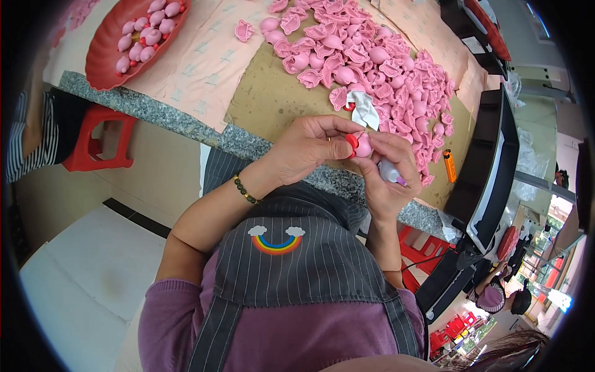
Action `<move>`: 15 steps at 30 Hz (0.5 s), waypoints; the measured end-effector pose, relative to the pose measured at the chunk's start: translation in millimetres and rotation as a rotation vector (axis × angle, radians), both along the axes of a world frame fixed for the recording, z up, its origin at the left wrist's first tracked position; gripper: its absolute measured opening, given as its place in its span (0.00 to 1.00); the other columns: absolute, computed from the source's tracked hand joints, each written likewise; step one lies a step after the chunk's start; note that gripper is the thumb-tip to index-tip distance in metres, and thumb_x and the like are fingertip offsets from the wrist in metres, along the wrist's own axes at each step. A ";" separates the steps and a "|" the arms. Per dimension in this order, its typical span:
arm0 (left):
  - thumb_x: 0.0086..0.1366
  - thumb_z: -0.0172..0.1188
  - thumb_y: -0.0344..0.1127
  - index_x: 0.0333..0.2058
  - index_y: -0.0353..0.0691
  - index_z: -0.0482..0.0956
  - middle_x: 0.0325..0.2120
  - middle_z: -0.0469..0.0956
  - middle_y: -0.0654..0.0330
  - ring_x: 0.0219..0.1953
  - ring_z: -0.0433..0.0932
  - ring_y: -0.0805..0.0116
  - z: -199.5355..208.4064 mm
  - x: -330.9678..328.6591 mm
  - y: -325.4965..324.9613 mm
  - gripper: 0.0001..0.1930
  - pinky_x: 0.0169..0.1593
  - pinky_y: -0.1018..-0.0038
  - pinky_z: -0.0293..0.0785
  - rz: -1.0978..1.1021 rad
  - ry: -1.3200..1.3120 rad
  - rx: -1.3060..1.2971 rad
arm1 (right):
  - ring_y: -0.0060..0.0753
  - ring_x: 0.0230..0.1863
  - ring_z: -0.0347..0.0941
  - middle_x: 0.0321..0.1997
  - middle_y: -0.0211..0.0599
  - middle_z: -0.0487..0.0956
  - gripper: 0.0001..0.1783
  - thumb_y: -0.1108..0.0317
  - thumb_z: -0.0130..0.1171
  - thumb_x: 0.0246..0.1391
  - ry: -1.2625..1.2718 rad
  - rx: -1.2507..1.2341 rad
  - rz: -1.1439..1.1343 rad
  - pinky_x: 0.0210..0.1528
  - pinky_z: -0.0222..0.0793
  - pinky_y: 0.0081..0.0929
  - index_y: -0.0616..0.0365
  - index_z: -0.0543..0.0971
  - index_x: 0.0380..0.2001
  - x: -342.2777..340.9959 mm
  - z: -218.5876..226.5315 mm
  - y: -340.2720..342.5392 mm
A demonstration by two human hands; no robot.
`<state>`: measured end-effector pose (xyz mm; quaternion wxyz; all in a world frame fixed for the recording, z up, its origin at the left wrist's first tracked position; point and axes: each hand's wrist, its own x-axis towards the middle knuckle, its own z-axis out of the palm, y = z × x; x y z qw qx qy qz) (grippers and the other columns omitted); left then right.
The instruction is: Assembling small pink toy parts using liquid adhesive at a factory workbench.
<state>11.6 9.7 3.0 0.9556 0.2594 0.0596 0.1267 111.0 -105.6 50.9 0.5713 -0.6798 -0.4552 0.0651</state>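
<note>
I have the left forearm (pixel 220 201) slanting up and rightward from a bent elbow, the right forearm (pixel 384 242) rising more steeply. At the tabletop's (pixel 338 181) near edge, the left hand (pixel 300 149) and right hand (pixel 382 191) nearly meet, each thumb pinching toward curled fingers.

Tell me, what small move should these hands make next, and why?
I'd probably press the red part gently against the pink piece: the left hand pinches the red part, the right hand steadies the pink piece, and the two appear to meet. In the red dish, pink pieces show red too.
</note>
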 end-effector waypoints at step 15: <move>0.52 0.61 0.25 0.44 0.30 0.72 0.37 0.76 0.54 0.39 0.76 0.70 1.7 -0.9 -3.3 0.18 0.44 0.76 0.75 0.058 0.065 0.079 | 0.35 0.39 0.73 0.36 0.44 0.76 0.13 0.82 0.64 0.36 -0.155 -0.027 0.061 0.42 0.68 0.25 0.65 0.78 0.31 4.6 1.4 -2.0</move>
